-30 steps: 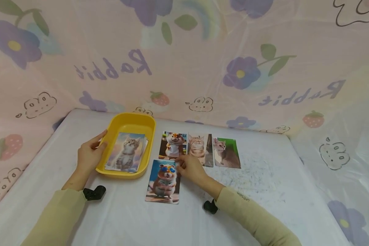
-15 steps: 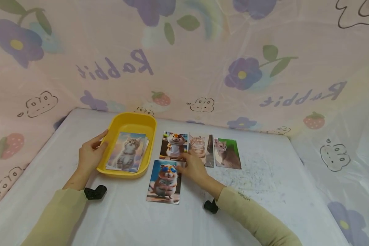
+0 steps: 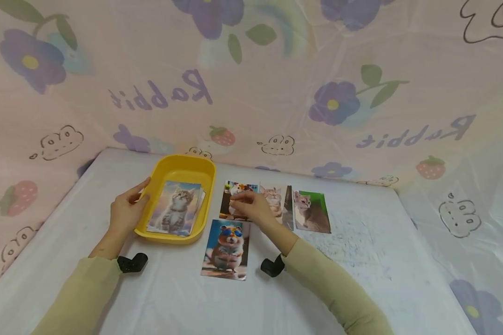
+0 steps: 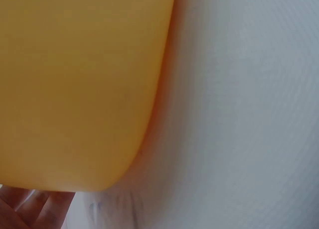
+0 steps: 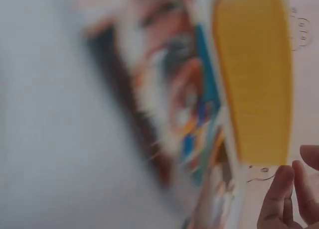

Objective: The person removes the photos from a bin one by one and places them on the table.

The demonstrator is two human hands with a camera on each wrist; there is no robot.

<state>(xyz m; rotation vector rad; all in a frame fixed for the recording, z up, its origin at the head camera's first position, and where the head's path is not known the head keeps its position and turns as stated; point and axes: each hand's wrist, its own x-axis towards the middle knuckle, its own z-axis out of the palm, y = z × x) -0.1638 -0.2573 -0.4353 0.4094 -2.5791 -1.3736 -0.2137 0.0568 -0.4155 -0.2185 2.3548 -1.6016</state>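
"Four photos (image 3: 318, 218) lay on the table (image 3: 172, 293)?"
"Yes, plus a stack (image 3: 173, 211) in the yellow tray (image 3: 188, 168), at ten o'clock from the lower hamster photo (image 3: 225, 251)"
"How were the hands?"
"Left hand (image 3: 127, 207) gripped the tray's side at nine o'clock; right hand (image 3: 255, 209), fingers loosely bent and empty, was over the upper hamster photo (image 3: 226, 204), twelve o'clock from the lower"

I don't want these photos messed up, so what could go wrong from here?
The right hand covers part of the upper hamster photo; a brush could push it onto the sunglasses hamster photo lying close to it. The stacked photos in the yellow tray sit unevenly, and the left hand holds the tray's edge, so a tug might make them slide.
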